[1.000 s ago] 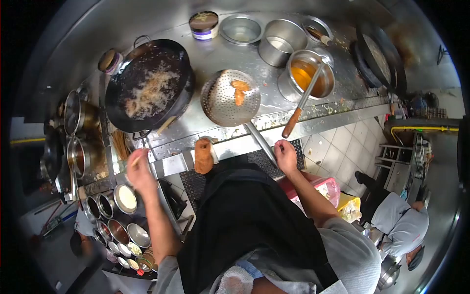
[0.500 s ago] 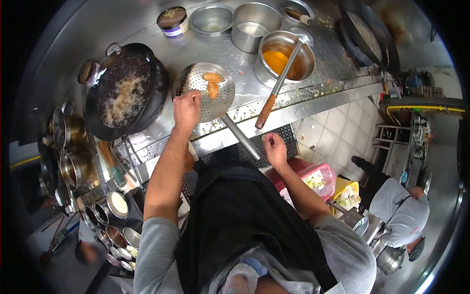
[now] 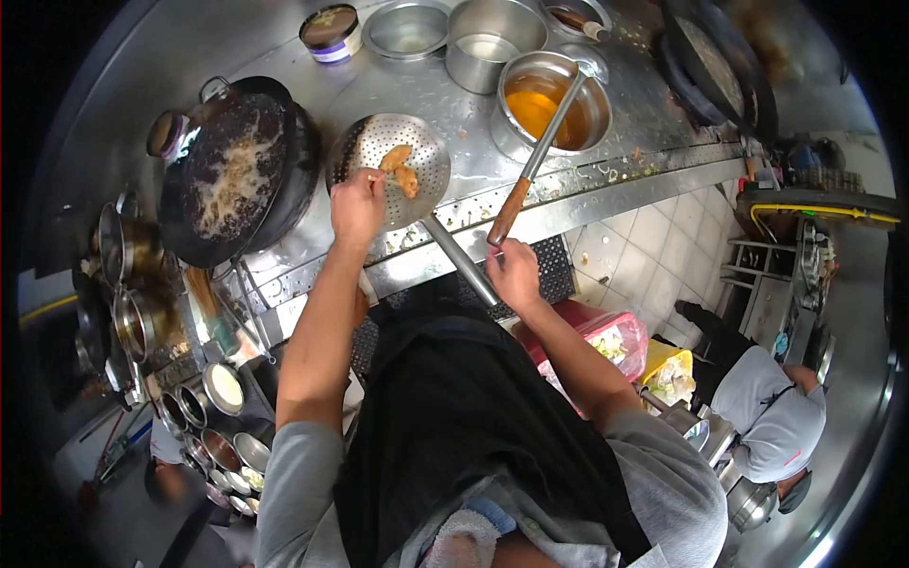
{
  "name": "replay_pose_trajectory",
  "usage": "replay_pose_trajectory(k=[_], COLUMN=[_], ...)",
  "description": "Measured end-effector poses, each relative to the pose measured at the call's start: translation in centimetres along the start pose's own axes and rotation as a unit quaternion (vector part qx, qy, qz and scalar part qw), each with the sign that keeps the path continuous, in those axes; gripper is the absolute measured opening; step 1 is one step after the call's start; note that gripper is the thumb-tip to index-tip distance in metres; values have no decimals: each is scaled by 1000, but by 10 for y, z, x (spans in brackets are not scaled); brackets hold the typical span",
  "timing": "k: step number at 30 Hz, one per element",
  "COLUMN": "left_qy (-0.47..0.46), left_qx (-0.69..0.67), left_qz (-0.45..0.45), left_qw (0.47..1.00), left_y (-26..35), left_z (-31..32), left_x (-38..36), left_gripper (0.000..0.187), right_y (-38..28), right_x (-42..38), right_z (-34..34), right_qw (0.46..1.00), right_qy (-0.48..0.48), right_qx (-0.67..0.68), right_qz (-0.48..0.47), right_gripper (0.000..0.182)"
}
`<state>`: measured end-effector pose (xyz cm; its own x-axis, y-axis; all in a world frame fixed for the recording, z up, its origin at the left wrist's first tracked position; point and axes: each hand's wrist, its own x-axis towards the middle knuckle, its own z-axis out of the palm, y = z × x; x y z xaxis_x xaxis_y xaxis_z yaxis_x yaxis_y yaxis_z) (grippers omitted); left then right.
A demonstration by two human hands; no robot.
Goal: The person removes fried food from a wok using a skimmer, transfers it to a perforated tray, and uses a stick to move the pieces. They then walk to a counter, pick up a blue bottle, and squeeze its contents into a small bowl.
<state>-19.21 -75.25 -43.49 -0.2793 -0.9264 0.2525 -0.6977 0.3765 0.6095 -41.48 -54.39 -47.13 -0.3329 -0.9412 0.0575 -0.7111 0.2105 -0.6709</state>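
Two golden-brown fried pieces (image 3: pixel 406 181) lie in a round perforated strainer (image 3: pixel 428 142) with a long metal handle. My left hand (image 3: pixel 357 210) is over the strainer's left side, fingers pinched beside the pieces; what they hold, if anything, is too small to name. My right hand (image 3: pixel 516 276) is closed, fingertips at the end of a wooden-handled ladle (image 3: pixel 512 210) and close to the strainer's handle; whether it grips anything is hidden. The ladle rests across a steel pot (image 3: pixel 598 118) of orange liquid.
A black wok (image 3: pixel 180 222) with bubbling oil stands left of the strainer. Behind are a steel pot (image 3: pixel 461 62), a shallow bowl (image 3: pixel 379 43) and a tub (image 3: pixel 330 36). Bins with bags (image 3: pixel 606 331) stand at lower right, near another person (image 3: pixel 772 407).
My right hand has moved left and up, toward the ladle's handle end. The fried pieces have shifted and turned within the strainer beside my left fingers. The view has tilted slightly.
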Motion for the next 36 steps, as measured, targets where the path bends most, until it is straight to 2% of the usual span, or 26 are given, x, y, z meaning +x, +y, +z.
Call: replay_pose_trajectory(k=[1, 3, 5, 7, 9, 13, 18, 24, 27, 31, 33, 36], left_qy=[-1, -15, -9, -1, -31, -4, 1, -40, -48, -35, -89, -34], left_qx=[2, 17, 3, -11, -22, -10, 13, 19, -14, -23, 7, -13], left_qz=[-2, 5, 13, 22, -15, 27, 27, 19, -16, -21, -27, 8], left_qw=[1000, 1000, 1000, 1000, 999, 1000, 1000, 999, 999, 999, 996, 999], left_y=[4, 9, 9, 9, 15, 8, 4, -4, -6, -17, -7, 8], left_z=[-5, -10, -6, -2, -3, -7, -22, -10, 1, 10, -4, -19], left_x=[-5, -15, -19, -19, -17, -10, 8, 23, 21, 20, 25, 25], left_gripper=[8, 8, 8, 8, 8, 10, 11, 12, 10, 9, 10, 9], right_y=[-8, -29, -39, -53, -55, -46, -51, -49, -49, -48, -50, -49], right_x=[8, 31, 61, 92, 116, 140, 151, 154, 155, 156, 158, 159], right_z=[5, 23, 50, 74, 99, 130, 124, 128, 130, 129, 128, 128], right_qw=[996, 991, 990, 985, 983, 977, 977, 973, 978, 976, 973, 974], right_qy=[17, 2, -8, 2, 3, -20, -95, -118, -107, -106, -124, -128], right_qx=[-42, -34, -18, -61, -80, -162, -164, -176, -160, -166, -174, -170], right_qz=[-78, -128, -143, -160, -163, -133, -97, -87, -85, -95, -85, -82], right_gripper=[14, 15, 14, 15, 14, 9, 19, 23, 24, 24, 24, 25])
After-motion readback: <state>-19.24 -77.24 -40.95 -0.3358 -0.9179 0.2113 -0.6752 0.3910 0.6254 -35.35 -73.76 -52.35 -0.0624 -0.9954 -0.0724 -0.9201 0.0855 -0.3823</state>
